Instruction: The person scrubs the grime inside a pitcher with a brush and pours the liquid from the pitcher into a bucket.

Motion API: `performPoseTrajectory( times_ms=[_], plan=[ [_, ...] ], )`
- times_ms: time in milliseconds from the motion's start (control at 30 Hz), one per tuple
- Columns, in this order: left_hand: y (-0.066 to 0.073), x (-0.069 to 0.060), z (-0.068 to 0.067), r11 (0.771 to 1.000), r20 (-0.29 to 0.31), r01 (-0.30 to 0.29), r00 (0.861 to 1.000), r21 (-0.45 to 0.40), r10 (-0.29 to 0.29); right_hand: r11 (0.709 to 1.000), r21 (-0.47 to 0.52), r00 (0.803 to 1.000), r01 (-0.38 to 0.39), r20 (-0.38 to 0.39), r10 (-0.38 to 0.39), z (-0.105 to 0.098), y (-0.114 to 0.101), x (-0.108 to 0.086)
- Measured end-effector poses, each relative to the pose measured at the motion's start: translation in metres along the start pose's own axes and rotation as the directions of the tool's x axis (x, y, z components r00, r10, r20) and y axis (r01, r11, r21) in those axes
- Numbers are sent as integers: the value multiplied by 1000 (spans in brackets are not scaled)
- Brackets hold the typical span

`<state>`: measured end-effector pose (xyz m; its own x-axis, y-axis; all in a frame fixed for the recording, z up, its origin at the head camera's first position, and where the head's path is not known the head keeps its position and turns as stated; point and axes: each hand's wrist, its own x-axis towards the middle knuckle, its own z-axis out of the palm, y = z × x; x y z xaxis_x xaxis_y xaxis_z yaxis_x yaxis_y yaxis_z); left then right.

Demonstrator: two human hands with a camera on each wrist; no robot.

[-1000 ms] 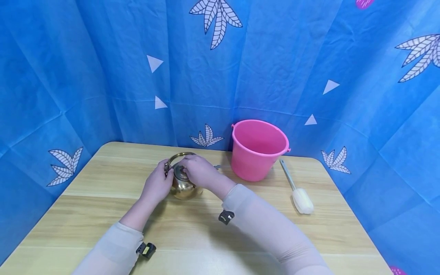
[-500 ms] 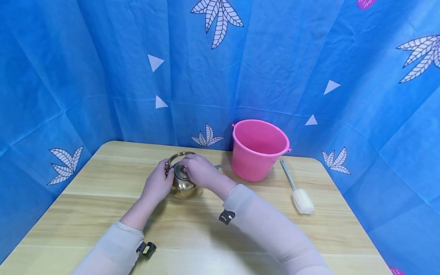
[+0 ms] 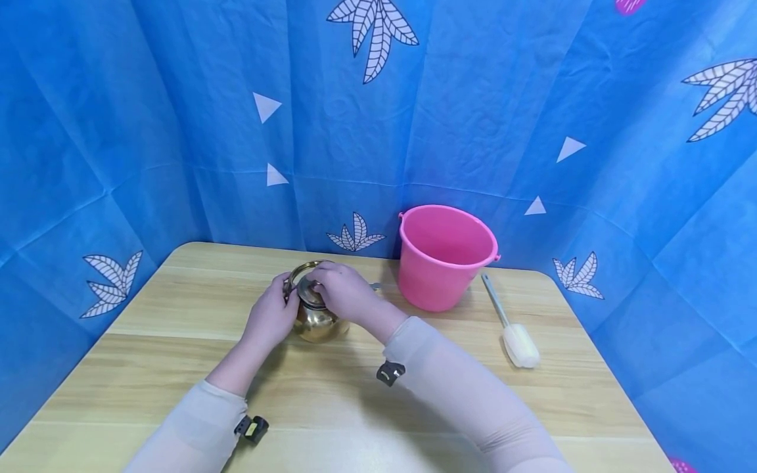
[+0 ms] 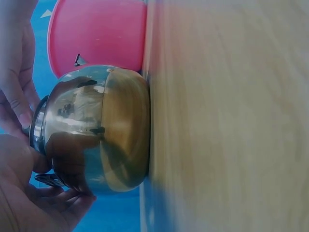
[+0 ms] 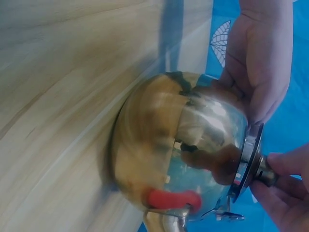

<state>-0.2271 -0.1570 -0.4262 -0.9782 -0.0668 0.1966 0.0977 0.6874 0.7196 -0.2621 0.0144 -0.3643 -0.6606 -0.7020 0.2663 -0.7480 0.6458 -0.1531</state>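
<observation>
A shiny brass kettle (image 3: 319,327) stands upright on the wooden table. My left hand (image 3: 273,312) grips its left side near the base of the raised loop handle (image 3: 303,267), with the thumb by the rim. Between the thumb and fingers of my right hand (image 3: 349,295) is the knob (image 5: 266,173) of the kettle's lid (image 3: 311,293). The lid sits at the mouth, slightly tilted; in the right wrist view its edge stands a little off the rim. The spout (image 5: 161,221) points to the right, mostly behind my right hand in the head view.
A pink bucket (image 3: 434,282) stands upright at the back of the table, right of the kettle. Farther right lies a sponge brush (image 3: 520,345) with a white head and pale handle. A blue patterned curtain (image 3: 503,118) hangs around the table's back and sides.
The lid has tilted and risen slightly at the kettle's mouth, with my right hand still on its knob. The left hand and kettle have stayed in place.
</observation>
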Motion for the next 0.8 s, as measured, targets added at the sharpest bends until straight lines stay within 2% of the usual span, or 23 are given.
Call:
performPoseTrajectory(
  times_ms=[300,533,800],
  plan=[
    [1,0,-1,1000,-11,-24,1000,0,24,1000,7,1000,3,0,-3,-2,5,-3],
    [1,0,0,1000,-10,-26,1000,-1,26,1000,0,1000,18,6,-18,-6,3,-5],
    [2,0,-1,1000,-8,-17,1000,-4,17,1000,0,1000,-1,28,1,-14,-1,-10]
  ],
)
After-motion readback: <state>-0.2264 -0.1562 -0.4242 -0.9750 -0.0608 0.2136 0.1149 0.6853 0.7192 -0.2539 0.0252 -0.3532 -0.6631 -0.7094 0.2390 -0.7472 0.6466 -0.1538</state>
